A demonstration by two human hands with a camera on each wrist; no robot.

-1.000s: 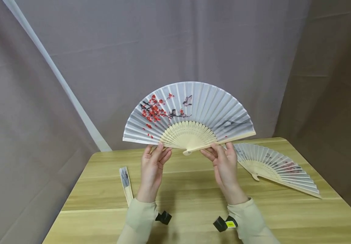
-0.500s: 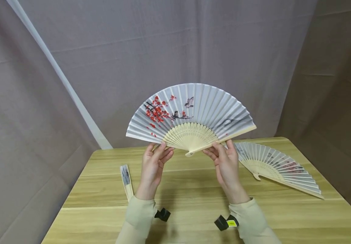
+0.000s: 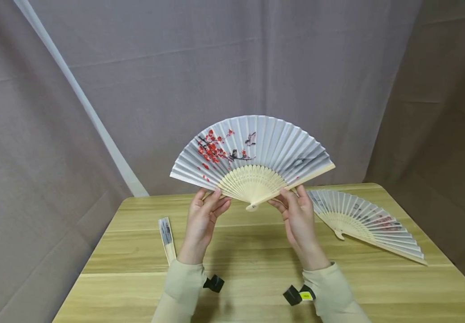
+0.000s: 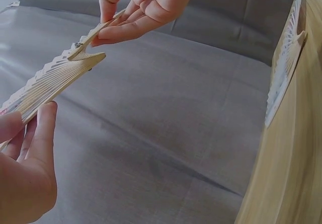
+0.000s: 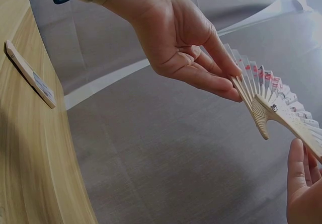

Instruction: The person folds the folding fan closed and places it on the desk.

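You hold the open fan (image 3: 252, 157), painted with red blossoms and birds, upright in the air above the far part of the wooden table (image 3: 256, 287), its leaf spread wide; your left hand (image 3: 202, 222) pinches the left outer rib between thumb and curled fingers, and your right hand (image 3: 298, 220) pinches the right outer rib the same way, both grips narrow. There are three fans in all: the one you hold, a second open fan (image 3: 367, 222) lying flat on the table just to the right of your right hand, and a folded fan (image 3: 167, 237) lying on the table beside your left wrist.
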